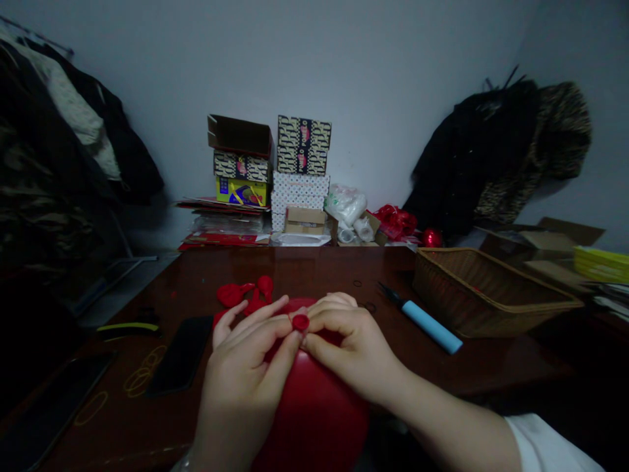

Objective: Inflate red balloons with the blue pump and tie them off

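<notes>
An inflated red balloon (319, 413) sits below my hands at the near edge of the table, its neck and rolled mouth pointing up. My left hand (253, 367) pinches the neck between thumb and index finger, the other fingers stretched out. From the other side, my right hand (351, 347) grips the same neck with thumb and curled fingers. Between the fingertips the balloon's rim shows; a thin reddish strand runs by the left index finger. Several limp red balloons (236, 294) lie just beyond my left hand.
On the right are a light blue hand pump (431, 326) and a wicker basket (491, 288). Left lie a black phone (181, 354), yellow rubber bands (142, 373) and a dark flat panel (54, 406). Stacked boxes (302, 190) stand beyond the table (314, 262).
</notes>
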The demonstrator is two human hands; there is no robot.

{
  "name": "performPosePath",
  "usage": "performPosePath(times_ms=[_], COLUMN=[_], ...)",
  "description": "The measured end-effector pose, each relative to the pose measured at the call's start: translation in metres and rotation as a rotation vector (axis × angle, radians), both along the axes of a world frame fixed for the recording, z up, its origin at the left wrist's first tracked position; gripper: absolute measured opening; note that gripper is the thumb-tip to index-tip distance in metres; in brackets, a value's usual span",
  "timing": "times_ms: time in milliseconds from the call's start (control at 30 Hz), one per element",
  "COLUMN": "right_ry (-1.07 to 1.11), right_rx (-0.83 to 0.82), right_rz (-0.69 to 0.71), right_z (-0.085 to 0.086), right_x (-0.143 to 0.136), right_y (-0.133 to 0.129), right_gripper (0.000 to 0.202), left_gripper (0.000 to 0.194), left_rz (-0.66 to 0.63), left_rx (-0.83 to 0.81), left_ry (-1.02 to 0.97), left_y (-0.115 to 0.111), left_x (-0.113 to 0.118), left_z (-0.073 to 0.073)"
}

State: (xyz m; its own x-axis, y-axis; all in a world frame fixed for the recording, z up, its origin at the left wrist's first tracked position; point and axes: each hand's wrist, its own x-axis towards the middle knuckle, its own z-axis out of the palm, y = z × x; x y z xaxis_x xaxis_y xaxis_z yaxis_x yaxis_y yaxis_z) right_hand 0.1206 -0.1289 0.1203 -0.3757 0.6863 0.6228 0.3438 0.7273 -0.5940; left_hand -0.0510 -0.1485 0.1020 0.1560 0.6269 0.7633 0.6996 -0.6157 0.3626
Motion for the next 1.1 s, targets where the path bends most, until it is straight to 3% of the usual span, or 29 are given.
performPosePath(times_ms=[300, 533, 700, 867, 1100], right_ry=[-0.038, 0.088, 0.129, 0.098, -0.306], right_rx=[-0.016, -0.101, -0.161, -0.012, 0.245], right_rz=[-0.008, -0.046, 0.087, 0.031, 0.207], right_z=[0.006, 0.0, 0.002, 0.013, 0.035], right_x=[0.002, 0.001, 0.009, 0.017, 0.028], right_y=[-0.001, 0.001, -0.002, 0.002, 0.011], right_gripper=[0.012, 0.021, 0.014, 0.009, 0.019], left_gripper=[0.013, 0.011, 0.015, 0.014, 0.013], left_rz=[0.037, 0.027, -0.002, -0.06, -0.129], left_rx=[0.167, 0.207, 0.205, 0.235, 0.193], left_ry=[0.014, 0.044, 0.112, 0.184, 0.252], left_y=[0.002, -0.002, -0.002, -0.004, -0.007], left_x=[0.005, 0.006, 0.004, 0.004, 0.003], left_z=[0.001, 0.004, 0.009, 0.013, 0.015])
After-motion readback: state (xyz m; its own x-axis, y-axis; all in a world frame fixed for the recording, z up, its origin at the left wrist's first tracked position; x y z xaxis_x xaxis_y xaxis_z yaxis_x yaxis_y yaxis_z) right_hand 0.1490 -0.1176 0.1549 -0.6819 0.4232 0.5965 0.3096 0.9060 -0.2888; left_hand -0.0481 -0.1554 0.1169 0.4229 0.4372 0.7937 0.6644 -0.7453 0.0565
